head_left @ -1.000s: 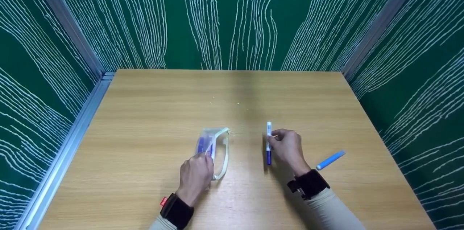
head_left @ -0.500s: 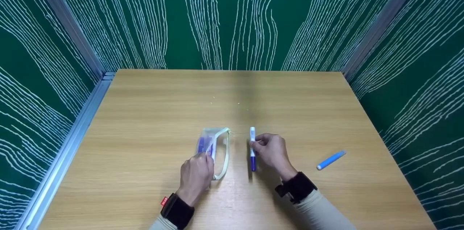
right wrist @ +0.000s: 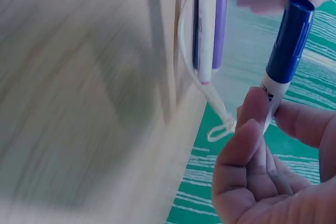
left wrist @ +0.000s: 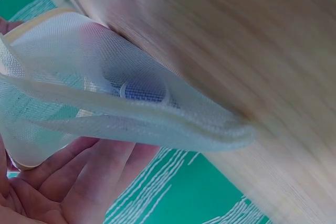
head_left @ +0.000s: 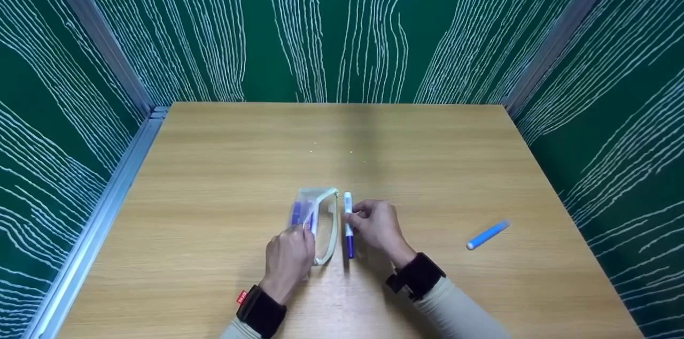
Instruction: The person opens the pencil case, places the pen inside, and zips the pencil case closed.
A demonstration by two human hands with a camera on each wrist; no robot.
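My left hand (head_left: 290, 256) grips the near side of a see-through mesh pencil pouch (head_left: 307, 195), whose pale zip edge gapes toward the right. Inside lie several pens, among them a pink-capped marker (right wrist: 207, 30) and a purple pen (right wrist: 221, 30) in the right wrist view. Just right of the opening, my right hand (head_left: 378, 226) pinches a white marker with a dark blue cap (head_left: 350, 247) between thumb and fingers. That marker points away from me, cap end nearest, apart from the pouch. In the left wrist view the mesh (left wrist: 131, 87) covers part of the left hand's fingers.
A light blue marker (head_left: 487, 235) lies on the wooden table (head_left: 240, 141) to the right of my right hand. Green walls with white lines (head_left: 363, 29) stand behind and at both sides. A metal rail (head_left: 101, 216) runs along the left edge.
My right hand has moved left and slightly nearer with the white marker, up to the pouch's opening. The left hand, the pouch and the light blue marker have stayed in place.
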